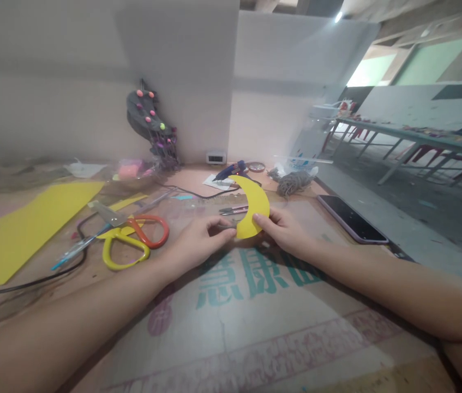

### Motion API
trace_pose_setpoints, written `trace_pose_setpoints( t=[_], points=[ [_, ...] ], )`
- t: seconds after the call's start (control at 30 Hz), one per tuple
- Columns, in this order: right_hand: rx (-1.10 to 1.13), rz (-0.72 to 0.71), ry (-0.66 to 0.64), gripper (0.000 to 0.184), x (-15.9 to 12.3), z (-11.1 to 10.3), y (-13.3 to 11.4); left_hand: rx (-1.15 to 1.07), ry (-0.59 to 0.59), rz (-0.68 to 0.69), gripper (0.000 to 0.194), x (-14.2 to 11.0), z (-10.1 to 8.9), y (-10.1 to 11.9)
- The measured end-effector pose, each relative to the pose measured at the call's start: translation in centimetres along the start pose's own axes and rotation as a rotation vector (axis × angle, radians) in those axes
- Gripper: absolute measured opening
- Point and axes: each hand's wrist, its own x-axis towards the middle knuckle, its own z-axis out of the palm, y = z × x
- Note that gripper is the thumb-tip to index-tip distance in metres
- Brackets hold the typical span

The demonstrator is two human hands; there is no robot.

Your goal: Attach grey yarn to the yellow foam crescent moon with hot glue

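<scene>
A flat yellow paper crescent (260,199) stands upright over the table between my two hands. My right hand (283,230) pinches its outer edge at the lower right, with the thumb on the near face. At the crescent's lower tip, the thumb and fingers of my left hand (210,237) close on the paper. Just behind the hands lies a slim pointed tool (233,210), partly covered by the crescent. Scissors (126,232) with one yellow and one orange handle rest left of my left hand.
Yellow sheet (30,234) and a pen (79,248) lie left. Behind are a blue glue gun (231,172) with a black cord, grey yarn (294,183), a small clock (216,158) and a dark crescent decorated with pompoms (147,117). A phone (353,218) lies right.
</scene>
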Motion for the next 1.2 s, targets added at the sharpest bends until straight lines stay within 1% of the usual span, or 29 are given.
trace_pose_setpoints(
  t=[0.17, 0.33, 0.6, 0.8, 0.97, 1.2],
  points=[
    [-0.024, 0.041, 0.02, 0.039, 0.4, -0.1, 0.2, 0.011, 0.021, 0.042, 0.03, 0.1, -0.1, 0.3],
    [-0.045, 0.015, 0.029, 0.039, 0.6, -0.1, 0.7, 0.033, 0.05, 0.055, 0.032, 0.2, 0.0, 0.1],
    [-0.067, -0.018, 0.026, 0.034, 0.5, 0.0, 0.9, 0.07, 0.029, 0.037, 0.028, -0.1, 0.2, 0.7],
    [-0.034, 0.008, 0.027, 0.035, 0.6, -0.2, 0.5, 0.05, 0.036, 0.019, 0.026, -0.1, 0.1, 0.7],
    [0.015, 0.031, 0.058, 0.035, 0.5, -0.1, 0.1, 0.025, 0.05, 0.055, 0.025, -0.2, 0.1, 0.4],
    [0.024, 0.018, 0.054, 0.038, 0.6, -0.2, 0.2, 0.056, 0.018, 0.095, 0.019, -0.5, 0.1, 1.2]
  ],
)
